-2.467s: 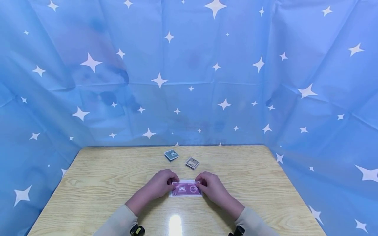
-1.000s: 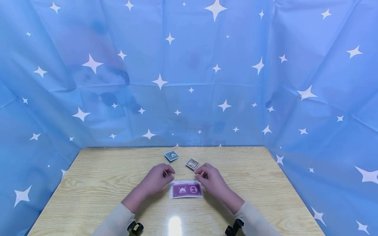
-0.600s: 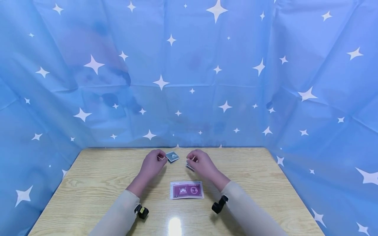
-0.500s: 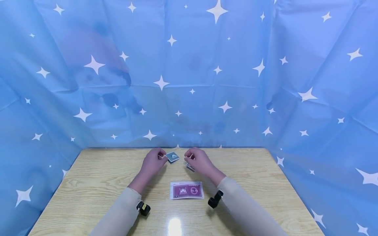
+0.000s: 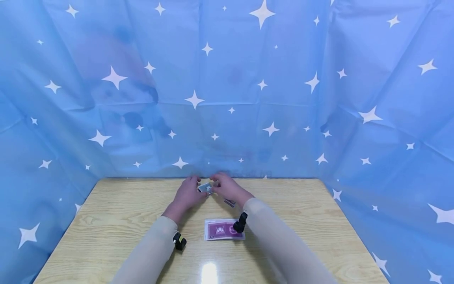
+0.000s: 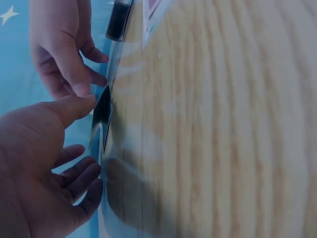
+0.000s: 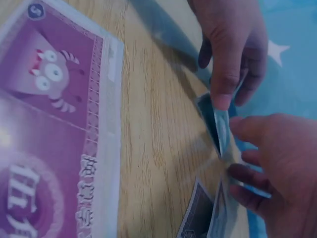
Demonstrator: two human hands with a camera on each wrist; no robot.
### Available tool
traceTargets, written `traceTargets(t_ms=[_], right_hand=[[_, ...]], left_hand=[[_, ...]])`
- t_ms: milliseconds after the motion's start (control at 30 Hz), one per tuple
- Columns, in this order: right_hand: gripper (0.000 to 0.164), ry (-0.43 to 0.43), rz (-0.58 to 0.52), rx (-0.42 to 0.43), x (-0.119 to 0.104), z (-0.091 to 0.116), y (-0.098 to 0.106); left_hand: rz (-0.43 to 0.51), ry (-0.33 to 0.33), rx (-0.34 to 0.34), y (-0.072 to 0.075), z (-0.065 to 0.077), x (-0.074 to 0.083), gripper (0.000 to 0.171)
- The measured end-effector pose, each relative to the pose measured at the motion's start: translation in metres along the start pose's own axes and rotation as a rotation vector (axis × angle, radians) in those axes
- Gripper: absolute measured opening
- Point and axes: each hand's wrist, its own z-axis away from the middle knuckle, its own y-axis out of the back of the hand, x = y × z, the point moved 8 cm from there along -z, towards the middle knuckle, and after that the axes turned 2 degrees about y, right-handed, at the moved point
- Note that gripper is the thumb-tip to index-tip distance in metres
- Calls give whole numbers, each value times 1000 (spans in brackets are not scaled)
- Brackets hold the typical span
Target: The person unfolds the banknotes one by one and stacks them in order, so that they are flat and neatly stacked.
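Note:
A folded teal play banknote (image 5: 205,187) lies near the table's far edge, between my two hands. My left hand (image 5: 187,194) reaches round its left side; in the right wrist view the left thumb touches the raised flap of the teal note (image 7: 223,134). The other left fingers are loosely spread in the left wrist view. My right hand (image 5: 227,187) is at the note's right side, with its fingertips (image 7: 238,128) close to the flap and its fingers relaxed. A folded brown note (image 5: 229,202) lies below the right wrist, partly covered.
A flat purple play banknote (image 5: 220,229) with a cartoon monster lies nearer on the wooden table (image 5: 124,221); the right wrist camera (image 5: 240,223) overlaps its corner in the head view. A blue curtain with white stars (image 5: 230,130) hangs behind the table's far edge.
Both hands have let go of the purple note, which now lies flat, and moved forward. Over the last half second the right hand has passed the brown note leftward and both hands have closed in on the teal note.

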Motion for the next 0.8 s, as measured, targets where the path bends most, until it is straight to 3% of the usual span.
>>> traceTargets(t_ms=[200, 400, 633, 800], right_hand=[[54, 21, 127, -82, -3, -7, -6], [58, -20, 146, -160, -1, -7, -12], [57, -28, 110, -159, 0, -7, -13], [55, -15, 39, -102, -1, -9, -12]], left_hand=[[-79, -9, -17, -7, -4, -4, 64], [-131, -50, -22, -13, -7, -6, 52], [-93, -38, -24, -14, -7, -7, 53], [-91, -51, -12, -11, -6, -7, 53]])
